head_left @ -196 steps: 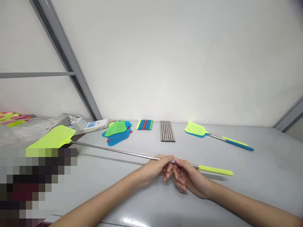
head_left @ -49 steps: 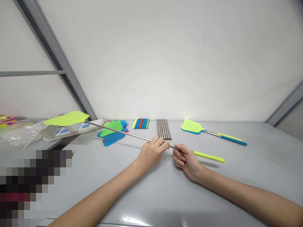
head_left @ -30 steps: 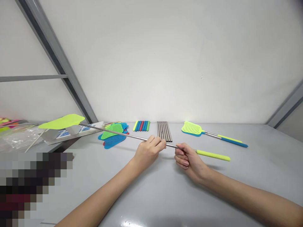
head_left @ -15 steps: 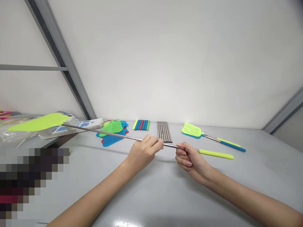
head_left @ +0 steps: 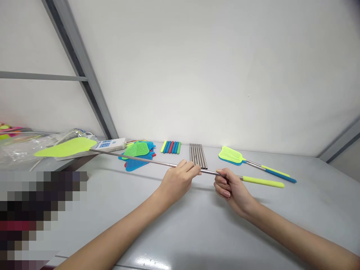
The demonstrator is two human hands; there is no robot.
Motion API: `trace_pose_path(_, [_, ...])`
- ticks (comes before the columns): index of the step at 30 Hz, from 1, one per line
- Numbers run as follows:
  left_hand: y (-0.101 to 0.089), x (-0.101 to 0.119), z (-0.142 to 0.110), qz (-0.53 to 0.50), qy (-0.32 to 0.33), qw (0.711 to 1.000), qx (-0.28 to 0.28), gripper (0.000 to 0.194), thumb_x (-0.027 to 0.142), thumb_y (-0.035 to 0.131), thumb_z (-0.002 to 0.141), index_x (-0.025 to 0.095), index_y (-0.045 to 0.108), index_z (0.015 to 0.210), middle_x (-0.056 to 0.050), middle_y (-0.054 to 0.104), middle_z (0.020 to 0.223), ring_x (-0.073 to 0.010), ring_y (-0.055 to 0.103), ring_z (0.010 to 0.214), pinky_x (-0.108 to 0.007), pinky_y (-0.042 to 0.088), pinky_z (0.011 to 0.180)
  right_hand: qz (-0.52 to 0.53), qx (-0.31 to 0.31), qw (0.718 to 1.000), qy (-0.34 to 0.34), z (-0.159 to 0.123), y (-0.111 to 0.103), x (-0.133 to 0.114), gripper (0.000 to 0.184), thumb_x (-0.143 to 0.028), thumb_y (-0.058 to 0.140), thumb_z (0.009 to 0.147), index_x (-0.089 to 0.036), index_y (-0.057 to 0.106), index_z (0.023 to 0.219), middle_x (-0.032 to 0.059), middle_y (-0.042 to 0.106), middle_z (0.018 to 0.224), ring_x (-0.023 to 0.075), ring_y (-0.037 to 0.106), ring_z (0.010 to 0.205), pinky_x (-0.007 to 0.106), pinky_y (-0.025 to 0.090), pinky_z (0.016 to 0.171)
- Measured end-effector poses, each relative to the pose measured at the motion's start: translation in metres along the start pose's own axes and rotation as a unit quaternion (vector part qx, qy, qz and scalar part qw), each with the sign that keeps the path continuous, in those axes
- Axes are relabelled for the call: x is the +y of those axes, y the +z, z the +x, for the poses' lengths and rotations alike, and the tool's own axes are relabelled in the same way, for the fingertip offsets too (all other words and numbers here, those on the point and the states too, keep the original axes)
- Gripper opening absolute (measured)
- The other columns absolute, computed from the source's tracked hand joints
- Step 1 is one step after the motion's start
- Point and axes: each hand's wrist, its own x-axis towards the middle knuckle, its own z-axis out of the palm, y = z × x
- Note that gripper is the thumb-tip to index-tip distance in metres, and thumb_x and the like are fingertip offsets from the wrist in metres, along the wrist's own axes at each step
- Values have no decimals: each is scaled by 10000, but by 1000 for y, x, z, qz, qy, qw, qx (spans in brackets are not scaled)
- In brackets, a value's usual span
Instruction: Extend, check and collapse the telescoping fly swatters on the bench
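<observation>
Gripping one metal rod [head_left: 135,158], the left hand [head_left: 179,179] curls palm-down and the right hand [head_left: 233,190] curls thumb-uppermost, nearer the yellow handle [head_left: 263,182].

The rod [head_left: 140,159] looks like metal, smooth and shiny. Its handle [head_left: 264,182] seems matt plastic, as does the swatter head [head_left: 67,147] on the left. The far tubes [head_left: 198,155] are of shiny metal. The tabletop [head_left: 182,225] is smooth, with glossy reflections on the near side. The bag [head_left: 26,150] at far left is wrinkled, transparent plastic.
</observation>
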Motion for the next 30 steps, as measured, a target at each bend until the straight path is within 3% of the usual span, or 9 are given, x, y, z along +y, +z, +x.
trace_pose_path(5, [-2,-10,-3,-47,-58,997,-2,204,296,376,876,193,523,779,14,540,699,-120,435,683,-199,319,523,97,35,995,5,6,-7,4,353,-252,458,726,-187,289,423,-77,161,386,60,169,334,225,158,351])
trace_pose_path(8, [-5,-19,-4,-90,-98,991,10,226,301,368,880,194,537,776,15,560,710,-126,435,698,-218,354,619,132,57,990,-2,10,-14,4,346,-234,458,700,-190,284,403,-75,162,369,61,166,326,226,147,334])
trace_pose_path(18, [-3,-24,-3,-113,-106,988,-10,209,320,365,877,209,536,832,-1,542,828,-135,472,799,-240,388,708,156,57,986,-21,15,-23,5,342,-234,444,693,-187,279,398,-66,169,353,65,208,319,225,178,329])
trace_pose_path(24, [-1,-25,-4,-112,-117,987,23,180,280,371,873,217,539,881,-20,507,878,-128,490,799,-228,408,677,160,39,986,-26,20,-29,8,347,-240,434,705,-184,289,395,-60,178,352,70,217,327,232,184,342])
trace_pose_path(30, [5,-26,-8,-104,-113,987,45,242,122,350,842,226,514,987,-48,487,979,-135,503,836,-223,426,645,154,12,988,-16,24,-35,14,356,-255,438,722,-181,304,401,-56,189,363,73,223,341,231,192,354])
